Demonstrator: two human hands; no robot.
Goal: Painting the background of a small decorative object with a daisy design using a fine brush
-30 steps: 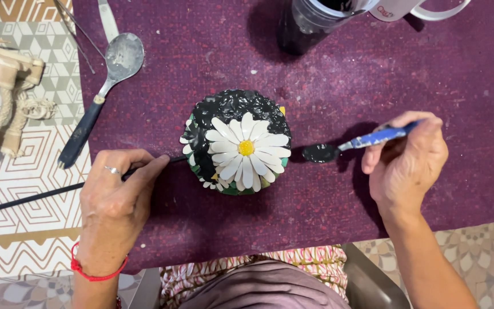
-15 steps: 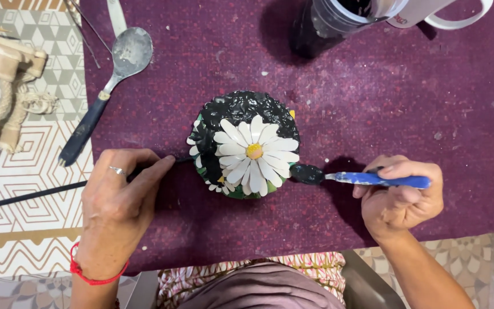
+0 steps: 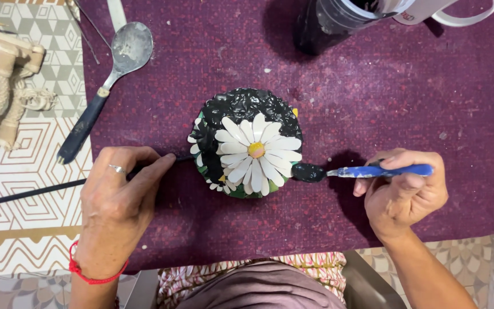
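- Right hand (image 3: 402,191) grips a blue-handled spatula (image 3: 361,171), lying crosswise, black-coated tip pointing left at the daisy ornament (image 3: 247,146) mid-cloth (image 3: 407,103).
- Left hand (image 3: 122,197) pinches a thin black rod (image 3: 41,190) running leftward off the cloth's edge.

Home craft corner: paint-flecked purple cloth (image 3: 373,114) over bench, patterned floor tiles (image 3: 24,212), crusted spoon (image 3: 110,80) (used for mixing).

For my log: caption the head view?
Right hand brings loaded spatula to daisy ornament; left hand holds stick.
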